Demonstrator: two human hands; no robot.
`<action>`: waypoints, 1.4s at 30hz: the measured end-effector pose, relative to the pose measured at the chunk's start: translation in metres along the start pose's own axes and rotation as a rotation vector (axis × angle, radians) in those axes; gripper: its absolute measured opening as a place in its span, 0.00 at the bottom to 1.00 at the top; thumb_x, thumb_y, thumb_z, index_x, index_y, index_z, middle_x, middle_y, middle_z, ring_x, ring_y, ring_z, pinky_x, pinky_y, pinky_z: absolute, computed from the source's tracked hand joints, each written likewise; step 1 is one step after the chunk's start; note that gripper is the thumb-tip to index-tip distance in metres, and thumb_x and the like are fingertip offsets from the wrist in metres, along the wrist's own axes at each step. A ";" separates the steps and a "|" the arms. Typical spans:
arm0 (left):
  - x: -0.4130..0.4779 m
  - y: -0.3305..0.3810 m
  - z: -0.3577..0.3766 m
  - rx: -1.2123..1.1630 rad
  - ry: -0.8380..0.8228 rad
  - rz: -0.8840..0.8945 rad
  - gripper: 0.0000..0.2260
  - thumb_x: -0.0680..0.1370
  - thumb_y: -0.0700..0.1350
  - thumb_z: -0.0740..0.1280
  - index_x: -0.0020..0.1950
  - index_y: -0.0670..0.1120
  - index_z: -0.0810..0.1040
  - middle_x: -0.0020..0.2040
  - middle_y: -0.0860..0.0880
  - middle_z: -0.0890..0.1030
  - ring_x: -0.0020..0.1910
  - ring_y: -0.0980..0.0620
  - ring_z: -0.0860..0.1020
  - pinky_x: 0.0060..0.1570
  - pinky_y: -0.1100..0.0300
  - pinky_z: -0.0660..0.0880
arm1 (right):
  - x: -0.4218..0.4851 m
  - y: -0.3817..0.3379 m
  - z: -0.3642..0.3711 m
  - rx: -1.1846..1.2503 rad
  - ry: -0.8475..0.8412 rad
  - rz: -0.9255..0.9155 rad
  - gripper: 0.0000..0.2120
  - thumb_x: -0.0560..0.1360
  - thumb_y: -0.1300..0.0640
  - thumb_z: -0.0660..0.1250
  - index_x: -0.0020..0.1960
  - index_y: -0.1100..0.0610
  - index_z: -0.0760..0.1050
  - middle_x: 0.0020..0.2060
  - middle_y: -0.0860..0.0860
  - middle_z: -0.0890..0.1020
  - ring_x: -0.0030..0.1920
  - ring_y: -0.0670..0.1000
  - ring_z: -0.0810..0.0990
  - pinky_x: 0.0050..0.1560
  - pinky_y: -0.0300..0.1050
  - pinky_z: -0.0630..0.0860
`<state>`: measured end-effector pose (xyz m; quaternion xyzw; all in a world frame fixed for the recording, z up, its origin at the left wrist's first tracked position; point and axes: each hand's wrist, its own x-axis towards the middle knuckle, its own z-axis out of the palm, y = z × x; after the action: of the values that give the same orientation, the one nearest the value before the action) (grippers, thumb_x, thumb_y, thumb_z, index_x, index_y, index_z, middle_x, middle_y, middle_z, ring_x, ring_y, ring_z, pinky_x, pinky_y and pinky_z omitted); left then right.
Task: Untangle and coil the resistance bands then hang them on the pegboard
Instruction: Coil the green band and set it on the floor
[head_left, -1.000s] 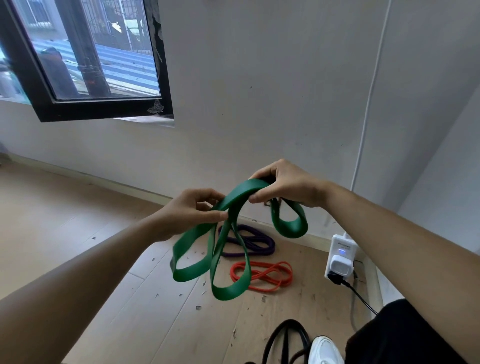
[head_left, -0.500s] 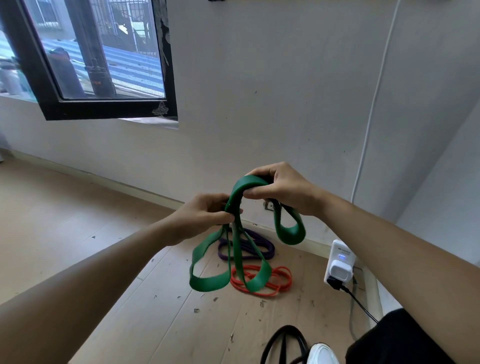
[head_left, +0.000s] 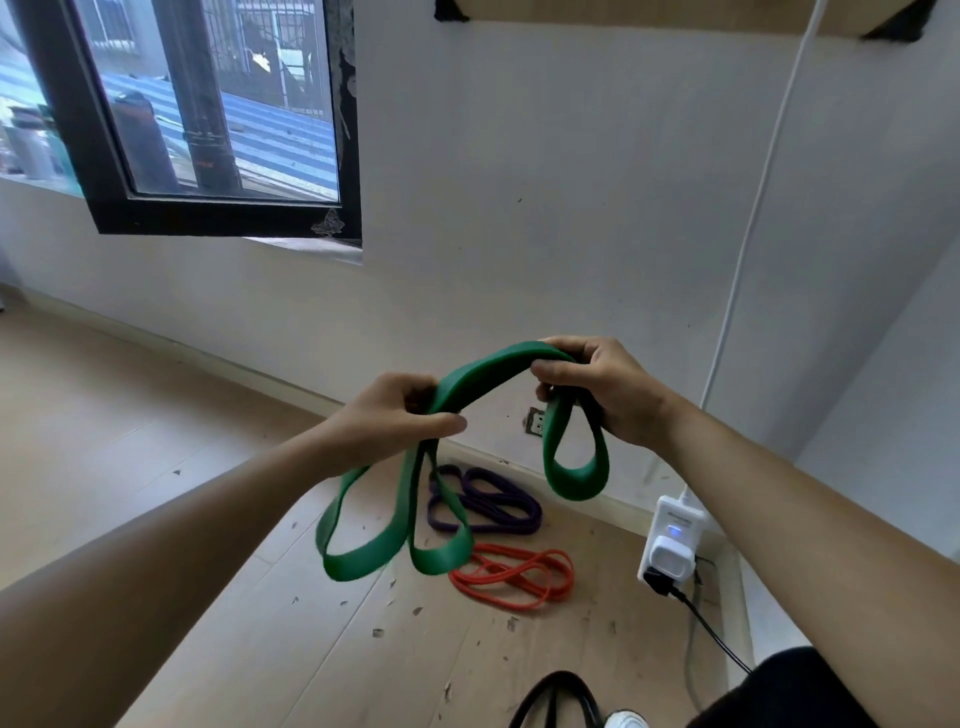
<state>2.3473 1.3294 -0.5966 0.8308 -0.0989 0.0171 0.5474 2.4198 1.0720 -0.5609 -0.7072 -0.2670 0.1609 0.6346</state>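
A person's two bare hands are holding one green resistance band up in front of a white wall, above a wooden floor. Four bands are showing in all: the green one in the air, one purple band and one red band lying just beside each other on the floor near the wall, and one black band partly cut off at the bottom edge.

The left hand is closing thumb and fingers around the green band where its strands are gathering, and two long loops are hanging down from that grip, their lower ends dangling in front of the purple band. The right hand is pinching the other end of the same band between its thumb and curled fingers, and one shorter loop is drooping beneath it. Between the two hands the band is arching upward in a flat, doubled span, the right hand sitting slightly higher than the left.

One white plug adapter with a small blue light is sitting against the wall to the right of the red band, with a black cable running from it. One dark-framed window is filling the upper left.
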 end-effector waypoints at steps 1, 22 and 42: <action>0.001 0.001 -0.002 -0.023 0.011 -0.002 0.13 0.73 0.48 0.77 0.52 0.41 0.83 0.41 0.43 0.81 0.40 0.47 0.82 0.46 0.53 0.79 | 0.000 0.001 -0.002 0.014 0.008 0.005 0.16 0.73 0.58 0.73 0.58 0.62 0.81 0.38 0.49 0.81 0.41 0.51 0.80 0.46 0.42 0.78; -0.003 0.018 0.005 -0.342 0.160 0.085 0.12 0.78 0.44 0.72 0.59 0.40 0.82 0.45 0.46 0.81 0.42 0.51 0.79 0.48 0.57 0.78 | 0.011 -0.003 0.060 -0.145 -0.088 -0.058 0.14 0.80 0.55 0.67 0.61 0.63 0.77 0.43 0.56 0.77 0.42 0.51 0.79 0.49 0.49 0.81; 0.007 0.033 0.001 -0.829 0.427 -0.087 0.11 0.79 0.49 0.71 0.42 0.47 0.72 0.30 0.50 0.70 0.27 0.53 0.70 0.31 0.58 0.74 | 0.007 0.038 0.128 0.134 -0.127 0.025 0.21 0.73 0.62 0.77 0.63 0.65 0.75 0.54 0.65 0.84 0.57 0.65 0.84 0.62 0.61 0.79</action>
<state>2.3476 1.3149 -0.5664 0.5233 0.0525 0.1238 0.8415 2.3595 1.1783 -0.6159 -0.6547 -0.2865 0.2305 0.6604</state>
